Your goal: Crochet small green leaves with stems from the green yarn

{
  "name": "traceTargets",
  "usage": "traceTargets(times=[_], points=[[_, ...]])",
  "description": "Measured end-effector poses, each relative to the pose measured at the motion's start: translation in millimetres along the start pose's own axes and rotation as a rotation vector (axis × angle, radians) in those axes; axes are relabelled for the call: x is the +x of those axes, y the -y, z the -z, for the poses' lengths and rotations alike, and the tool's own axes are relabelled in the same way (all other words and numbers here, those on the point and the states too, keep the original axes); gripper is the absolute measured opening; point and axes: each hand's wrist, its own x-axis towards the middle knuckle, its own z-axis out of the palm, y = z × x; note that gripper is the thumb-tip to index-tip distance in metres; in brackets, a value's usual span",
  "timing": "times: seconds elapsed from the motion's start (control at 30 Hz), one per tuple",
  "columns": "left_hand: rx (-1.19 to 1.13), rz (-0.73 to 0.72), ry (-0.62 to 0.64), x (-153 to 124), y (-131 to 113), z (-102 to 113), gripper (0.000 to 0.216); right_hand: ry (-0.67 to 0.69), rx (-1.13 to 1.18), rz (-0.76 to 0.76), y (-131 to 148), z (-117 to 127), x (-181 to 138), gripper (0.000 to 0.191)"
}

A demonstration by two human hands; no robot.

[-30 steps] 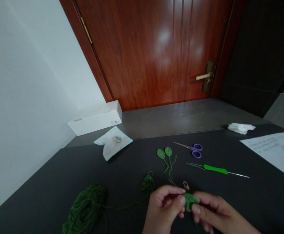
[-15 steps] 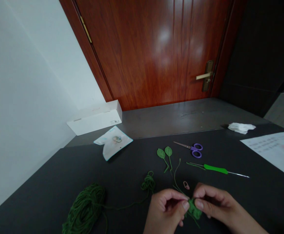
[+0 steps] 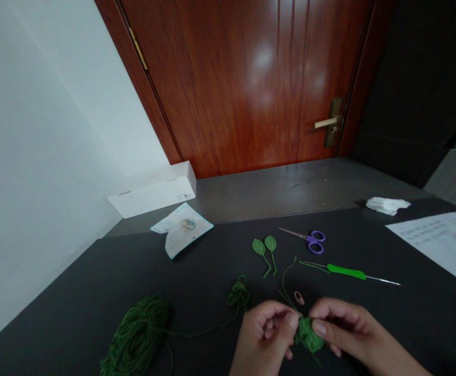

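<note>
My left hand (image 3: 265, 334) and my right hand (image 3: 347, 329) meet at the bottom of the view, both pinched on a small green crocheted piece (image 3: 309, 335) just above the dark table (image 3: 94, 282). A thin green yarn tail (image 3: 286, 277) rises from the piece. Two finished green crocheted leaves (image 3: 265, 246) lie beyond my hands. A small pink stitch marker (image 3: 299, 297) sits just ahead of my fingers. A pile of dark green yarn (image 3: 139, 334) lies to the left, its strand running through a small loop bundle (image 3: 238, 295).
Purple-handled scissors (image 3: 309, 240) and a green-handled crochet hook (image 3: 349, 272) lie right of the leaves. A white packet (image 3: 181, 230), a white box (image 3: 153, 189), crumpled tissue (image 3: 387, 204) and a printed sheet (image 3: 443, 240) sit farther out. A wooden door (image 3: 251, 78) stands behind.
My hands have shifted slightly lower and turned the green piece between the fingertips. The yarn tail now sticks up farther to the right.
</note>
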Motion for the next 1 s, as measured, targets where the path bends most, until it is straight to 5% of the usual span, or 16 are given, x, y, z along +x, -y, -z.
traceTargets(times=[0.23, 0.63, 1.0], points=[[-0.195, 0.028, 0.049, 0.8, 11.1, -1.6, 0.036, -0.034, -0.027, 0.03, -2.4, -1.5, -2.1, 0.027], [-0.162, 0.091, 0.137, 1.9, 2.2, 3.7, 0.03, 0.08, 0.057, -0.053, -7.5, 3.9, 0.0, 0.032], [-0.157, 0.09, 0.138, -0.7, -1.2, 5.0, 0.027, 0.044, 0.19, -0.173, 18.5, -6.9, -3.4, 0.026]])
